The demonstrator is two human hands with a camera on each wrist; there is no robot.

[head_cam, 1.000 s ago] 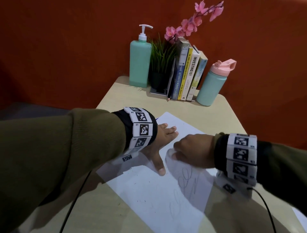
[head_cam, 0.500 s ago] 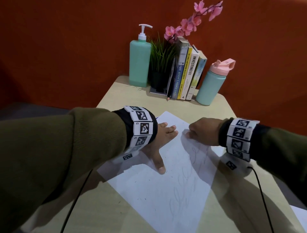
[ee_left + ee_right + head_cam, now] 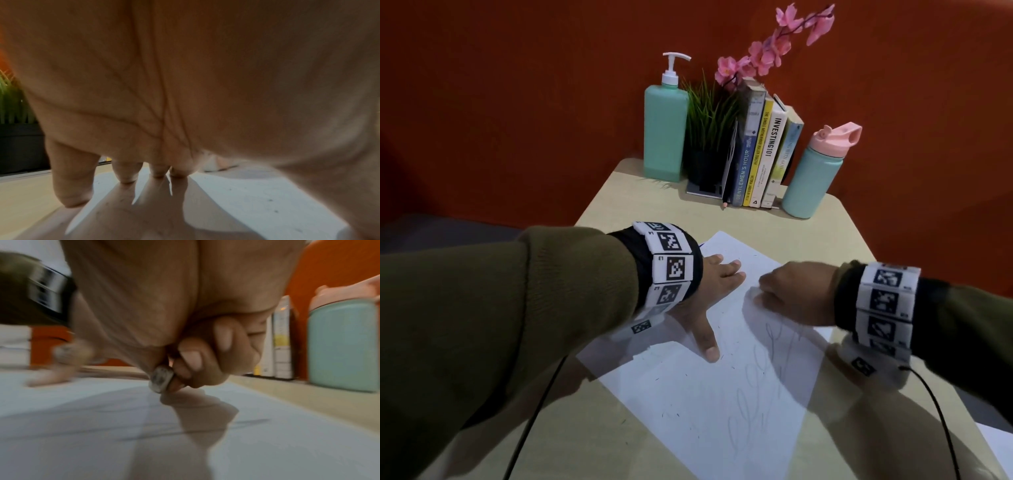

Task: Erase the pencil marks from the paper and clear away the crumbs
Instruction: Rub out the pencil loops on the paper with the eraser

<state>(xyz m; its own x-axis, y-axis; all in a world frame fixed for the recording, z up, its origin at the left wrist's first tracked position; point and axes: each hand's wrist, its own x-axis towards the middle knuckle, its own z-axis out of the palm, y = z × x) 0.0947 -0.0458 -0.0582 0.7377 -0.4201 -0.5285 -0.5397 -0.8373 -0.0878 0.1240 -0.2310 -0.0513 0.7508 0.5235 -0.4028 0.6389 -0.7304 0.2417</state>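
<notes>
Paper: a white sheet [image 3: 698, 404] lies askew on the middle of the beige table [image 3: 822, 236], one corner pointing toward the books.
Pencil marks: faint looping lines [image 3: 756, 380] run down the sheet's right-hand part, from below the right hand toward the near edge.
Crumbs: small dark specks [image 3: 664, 414] scattered over the sheet, mostly on its left and near part.
Eraser: a small grey-smudged white block [image 3: 161, 379], its lower edge on the sheet at the top of the marks.
Right hand: [image 3: 798, 294] fingers curled, pinching the eraser between thumb and fingertips; blurred in both views.
Left hand: [image 3: 709, 291] flat on the sheet's upper left part, fingers straight and spread, thumb pointing toward the near edge.
In the way: the right hand covers the top of the marks in the head view; both arms cast shadows on the sheet.
Back of table: teal pump bottle [image 3: 664, 133], potted grass plant [image 3: 709, 137], row of upright books [image 3: 763, 154], teal flask with pink lid [image 3: 815, 174], a pencil [image 3: 724, 202] by the books.
</notes>
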